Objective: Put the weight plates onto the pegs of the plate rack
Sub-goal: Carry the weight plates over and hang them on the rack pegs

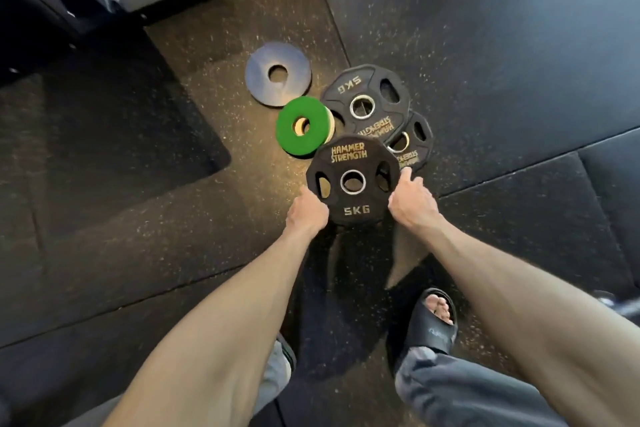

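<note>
Just beyond the plate I'm holding, a green disc [304,130] lies on the speckled rubber floor [207,114]. A flat grey-blue disc [278,74] sits behind it. To the right, two more black plates overlap, the upper one [367,102] partly covering the lower one [410,142]. My left hand [308,208] and right hand [410,199] grip opposite rims of the nearest 5KG plate [353,180], arms stretched down. It is black and many-sided, with grip slots, a metal-ringed hole and gold lettering. My sandalled foot [434,319] stands behind.
</note>
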